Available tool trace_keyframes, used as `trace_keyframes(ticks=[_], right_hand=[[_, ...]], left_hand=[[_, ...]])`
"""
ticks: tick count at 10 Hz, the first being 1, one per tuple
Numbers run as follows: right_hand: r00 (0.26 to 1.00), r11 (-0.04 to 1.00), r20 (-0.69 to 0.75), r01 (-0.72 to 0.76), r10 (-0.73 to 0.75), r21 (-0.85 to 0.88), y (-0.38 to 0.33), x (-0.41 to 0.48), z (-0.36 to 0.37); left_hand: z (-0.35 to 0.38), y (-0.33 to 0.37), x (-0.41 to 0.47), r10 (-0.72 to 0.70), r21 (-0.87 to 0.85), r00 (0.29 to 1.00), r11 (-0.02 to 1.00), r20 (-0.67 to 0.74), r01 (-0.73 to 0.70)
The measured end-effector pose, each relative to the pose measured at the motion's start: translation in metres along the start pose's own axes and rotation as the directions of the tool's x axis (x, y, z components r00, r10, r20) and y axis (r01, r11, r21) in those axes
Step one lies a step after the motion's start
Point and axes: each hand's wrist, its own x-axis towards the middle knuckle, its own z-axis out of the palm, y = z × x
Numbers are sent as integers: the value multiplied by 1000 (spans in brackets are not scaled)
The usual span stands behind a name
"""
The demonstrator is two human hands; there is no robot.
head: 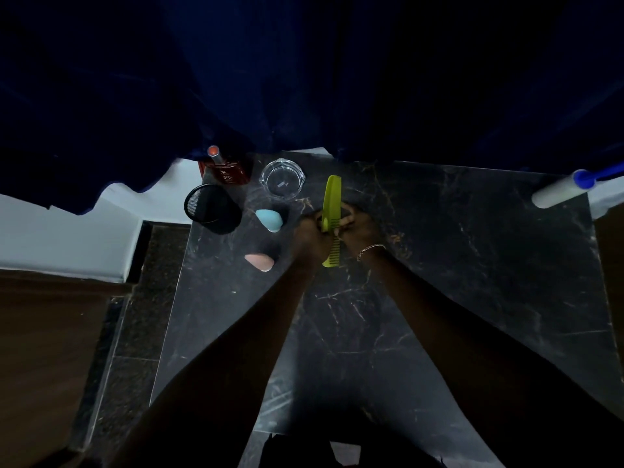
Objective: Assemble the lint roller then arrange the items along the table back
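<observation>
A lime green comb (331, 211) stands lengthwise above the black marble table (439, 282), its teeth facing right. My left hand (310, 236) and my right hand (359, 228) both grip its middle. The lint roller (562, 190), a white roll on a blue handle, lies at the table's far right back corner. Along the back left stand a red-brown bottle (225, 170), a clear glass dish (283, 179) and a black mesh cup (212, 208). A blue sponge (269, 219) and a pink sponge (259, 262) lie left of my hands.
A dark blue curtain (304, 79) hangs over the table's back edge. The table's left edge drops to a dark tiled floor (135, 332) beside a white wall (67, 238). A thin chain bracelet (370, 248) circles my right wrist.
</observation>
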Motion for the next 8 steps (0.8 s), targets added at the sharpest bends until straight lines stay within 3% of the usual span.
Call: trace_keyframes(ticks=[2,3,4,6,7,8], right_hand=[[999,995,20,37,-35,-92,-2,9,-1],[996,962,65,71,-56,-265,-3,6,1],[997,945,38,70,-61,-321,-2,1,5],[999,983,-1,-34,34,-180,-3,-5,4],[999,993,-35,-24,20,-119,-4,-21,0],[995,986,-88,36,-51,-163,2,-42,-5]], left_hand=[[3,-4,8,38,89,999,995,10,-39],[5,-9,8,57,84,998,995,30,-59],[5,-9,6,57,146,998,988,2,-57],[0,-6,0,73,218,996,972,57,-84],[-5,-4,-20,144,262,989,954,39,-149],[-9,-10,-38,290,328,957,901,26,-282]])
